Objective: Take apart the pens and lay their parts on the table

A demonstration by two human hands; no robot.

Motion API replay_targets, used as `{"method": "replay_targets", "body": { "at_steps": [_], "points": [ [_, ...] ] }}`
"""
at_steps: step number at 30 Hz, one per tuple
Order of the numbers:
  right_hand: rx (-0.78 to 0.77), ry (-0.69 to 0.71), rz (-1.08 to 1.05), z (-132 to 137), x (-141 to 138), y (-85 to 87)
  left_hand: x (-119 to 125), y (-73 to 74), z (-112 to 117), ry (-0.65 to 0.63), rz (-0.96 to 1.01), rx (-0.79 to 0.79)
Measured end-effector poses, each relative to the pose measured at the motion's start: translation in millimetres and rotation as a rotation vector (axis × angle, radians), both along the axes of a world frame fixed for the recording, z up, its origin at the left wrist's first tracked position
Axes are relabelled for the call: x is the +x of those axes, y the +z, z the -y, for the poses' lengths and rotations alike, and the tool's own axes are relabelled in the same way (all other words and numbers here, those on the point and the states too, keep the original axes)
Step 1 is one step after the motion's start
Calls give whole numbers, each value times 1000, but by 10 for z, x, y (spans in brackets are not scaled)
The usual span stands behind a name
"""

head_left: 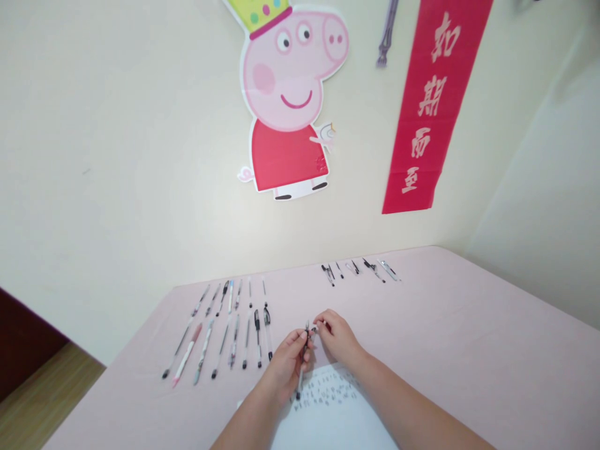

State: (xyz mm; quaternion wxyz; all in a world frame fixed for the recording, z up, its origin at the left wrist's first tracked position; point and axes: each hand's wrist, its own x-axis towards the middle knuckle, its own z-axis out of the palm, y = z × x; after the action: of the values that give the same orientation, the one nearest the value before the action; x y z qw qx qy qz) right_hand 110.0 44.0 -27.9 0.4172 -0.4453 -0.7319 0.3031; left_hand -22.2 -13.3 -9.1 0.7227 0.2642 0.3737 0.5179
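Room: pale wall point(140, 156) bearing a cartoon pig cutout point(290, 153) and a red banner point(417, 150) with light characters. Below it, a table under a pink cloth point(450, 350).

Item, at the table's left: pens in two rows, an upper row point(230, 297) and a lower row point(187, 355), laid side by side, apparently whole.
Item, far edge, right of centre: small groups of slim dark and clear pieces point(374, 270), too small to identify.
Item, near edge: a written sheet point(323, 428), partly beneath the forearms.
Item, in hand: one pen point(300, 377), slanted over the sheet, pinched in the left hand point(291, 362). The right hand point(338, 337) has its fingertips drawn close beside the pen's upper end, near a small dark piece point(314, 329); whether it grips that cannot be told.

Status, by judgement: the rows look settled, the held pen unfinished, the far groups outstanding.
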Motion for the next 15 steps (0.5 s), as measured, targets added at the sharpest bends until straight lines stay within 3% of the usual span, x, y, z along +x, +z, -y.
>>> {"method": "replay_targets", "body": {
  "at_steps": [7, 15],
  "points": [
    [-268, 103, -254, 15, -83, 29, 2, -22, 7, 2, -14, 10],
    [-541, 127, -513, 17, -86, 90, 33, -14, 27, 23, -123, 5]
  ]
}}
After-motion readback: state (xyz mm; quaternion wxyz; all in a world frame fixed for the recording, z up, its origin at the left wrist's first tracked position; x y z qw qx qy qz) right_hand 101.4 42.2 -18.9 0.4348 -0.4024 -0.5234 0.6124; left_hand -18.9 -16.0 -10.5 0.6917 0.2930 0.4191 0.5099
